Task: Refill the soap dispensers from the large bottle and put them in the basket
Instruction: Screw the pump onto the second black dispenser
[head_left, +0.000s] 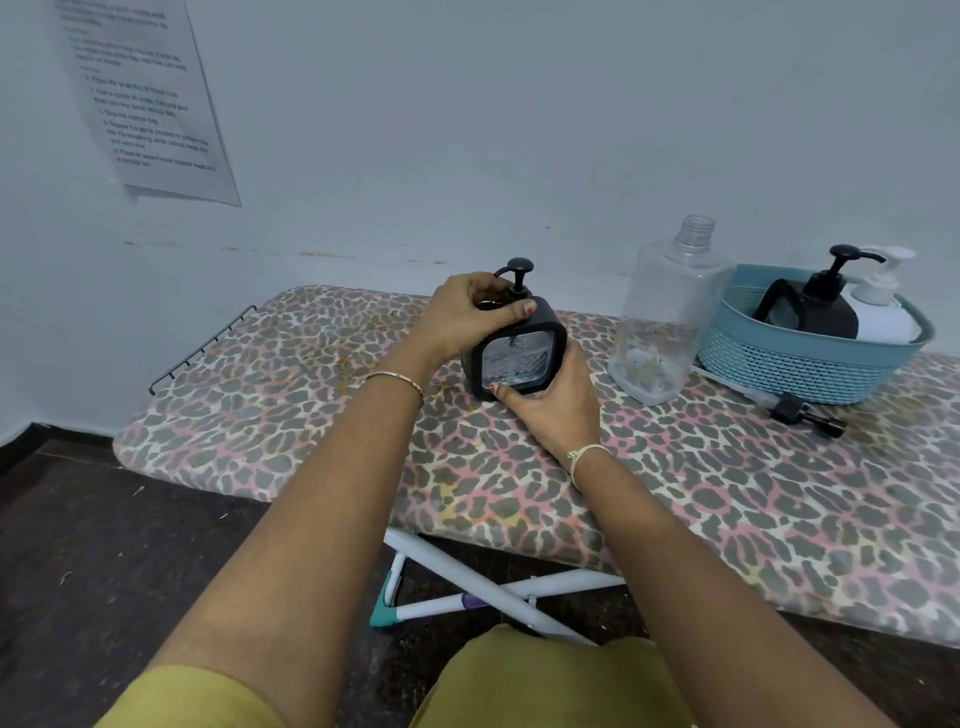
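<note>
A black square soap dispenser (519, 356) with a clear window and a black pump stands on the leopard-print board (727, 493). My left hand (470, 317) grips its top around the pump collar. My right hand (553, 405) holds its lower right side, thumb along the bottom edge. To the right stands the large clear bottle (670, 312), uncapped and nearly empty. A blue basket (800, 369) at the far right holds a black dispenser (815, 306) and a white dispenser (883, 306).
A loose black pump with its tube (800, 413) lies on the board in front of the basket. A wire rack (202, 345) ends the board at the left. The white wall with a printed sheet (145, 98) is close behind. Dark floor lies below.
</note>
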